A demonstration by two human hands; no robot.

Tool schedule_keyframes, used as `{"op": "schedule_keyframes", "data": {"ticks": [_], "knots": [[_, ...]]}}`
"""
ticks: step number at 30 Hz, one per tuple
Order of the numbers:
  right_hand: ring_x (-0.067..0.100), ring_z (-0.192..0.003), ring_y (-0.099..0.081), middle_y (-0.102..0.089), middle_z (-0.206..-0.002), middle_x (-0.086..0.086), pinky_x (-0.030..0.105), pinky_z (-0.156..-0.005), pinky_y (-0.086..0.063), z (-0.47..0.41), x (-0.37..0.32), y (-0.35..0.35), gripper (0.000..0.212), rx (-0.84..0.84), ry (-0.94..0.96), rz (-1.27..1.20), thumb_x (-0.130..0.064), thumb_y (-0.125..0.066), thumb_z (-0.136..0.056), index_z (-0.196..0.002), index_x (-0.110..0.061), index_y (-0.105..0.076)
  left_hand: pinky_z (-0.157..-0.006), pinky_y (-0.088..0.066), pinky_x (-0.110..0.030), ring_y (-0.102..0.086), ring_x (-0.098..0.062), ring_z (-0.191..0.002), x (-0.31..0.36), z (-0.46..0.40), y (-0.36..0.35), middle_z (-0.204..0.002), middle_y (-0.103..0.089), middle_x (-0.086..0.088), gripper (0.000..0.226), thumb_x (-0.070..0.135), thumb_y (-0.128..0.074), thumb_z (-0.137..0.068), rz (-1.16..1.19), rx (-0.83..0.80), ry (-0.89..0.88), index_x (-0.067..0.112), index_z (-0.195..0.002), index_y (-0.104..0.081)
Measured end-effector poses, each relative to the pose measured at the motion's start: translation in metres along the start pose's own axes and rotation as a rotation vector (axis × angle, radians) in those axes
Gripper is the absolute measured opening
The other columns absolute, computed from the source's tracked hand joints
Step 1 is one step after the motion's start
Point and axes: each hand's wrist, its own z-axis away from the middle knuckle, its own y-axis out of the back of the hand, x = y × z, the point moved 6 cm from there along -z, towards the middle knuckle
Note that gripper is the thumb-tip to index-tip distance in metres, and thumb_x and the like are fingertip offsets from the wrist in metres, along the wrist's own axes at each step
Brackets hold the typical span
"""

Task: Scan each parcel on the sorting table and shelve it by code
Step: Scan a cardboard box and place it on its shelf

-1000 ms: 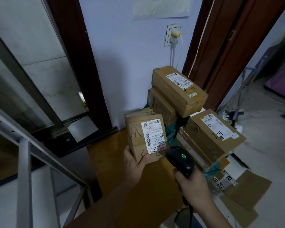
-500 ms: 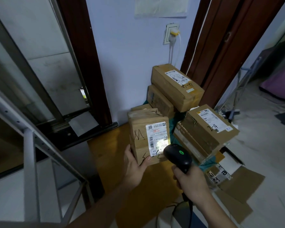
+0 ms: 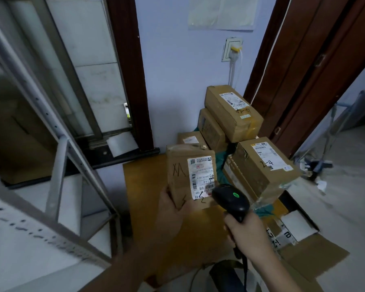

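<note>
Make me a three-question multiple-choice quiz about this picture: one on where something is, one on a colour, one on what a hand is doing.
1. Where is the parcel marked 2-4?
A. right of the held parcel
B. on the floor
C. on the shelf

2. What colour is the light on the scanner?
A. red
B. green
C. blue

3. What is the left hand doing?
A. hanging idle
B. pressing the table
C. holding a parcel

Answers: 1 A, it sits on the stack to the right of the held parcel. 2 B, a green dot glows on its top. 3 C, its thumb and fingers grip the parcel's lower corner.
</note>
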Motion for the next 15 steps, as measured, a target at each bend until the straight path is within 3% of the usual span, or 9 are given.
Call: {"op": "schedule_keyframes", "data": {"ticks": [4, 8, 11, 15], "knots": [[0.007, -0.038, -0.053, -0.059, -0.058, 0.008, 0.016, -0.039, -0.041, 0.028, 0.007, 0.024, 0.015, -0.097, 0.029, -0.044, -0.012, -0.062, -0.093, -0.082, -0.002, -0.062, -0.103, -0.056, -0.044, -0.06, -0.008, -0.127, 0.005, 0.042, -0.014, -0.141, -0.056, 0.019, 0.09, 0.073, -0.08, -0.074, 0.09, 0.041, 0.036, 0.052, -0.145, -0.029], [0.001, -0.033, -0.047, -0.05, -0.049, -0.003, 0.013, -0.037, -0.034, 0.044, 0.024, 0.043, 0.016, -0.154, 0.063, 0.026, -0.017, -0.063, -0.094, -0.08, -0.014, -0.056, -0.103, -0.052, -0.036, -0.057, -0.013, -0.13, 0.017, 0.074, -0.025, -0.142, -0.054, 0.014, 0.083, 0.073, -0.076, -0.077, 0.064, 0.117, 0.039, 0.056, -0.136, -0.021], [0.005, -0.035, -0.047, -0.049, -0.043, -0.006, 0.018, -0.041, -0.036, 0.052, 0.03, 0.053, 0.026, -0.171, 0.086, 0.035, -0.017, -0.063, -0.093, -0.069, -0.011, -0.055, -0.106, -0.051, -0.04, -0.054, -0.016, -0.131, 0.026, 0.09, -0.028, -0.14, -0.05, 0.01, 0.084, 0.065, -0.076, -0.08, 0.02, 0.179, 0.015, 0.051, -0.138, -0.017], [0.011, -0.037, -0.049, -0.052, -0.05, 0.006, 0.021, -0.042, -0.04, 0.063, 0.026, 0.06, 0.025, -0.164, 0.112, -0.023, -0.013, -0.063, -0.092, -0.069, -0.006, -0.056, -0.106, -0.055, -0.043, -0.056, -0.011, -0.128, 0.035, 0.103, -0.026, -0.137, -0.053, 0.013, 0.085, 0.07, -0.077, -0.075, 0.02, 0.215, -0.053, 0.052, -0.137, -0.022]]}}
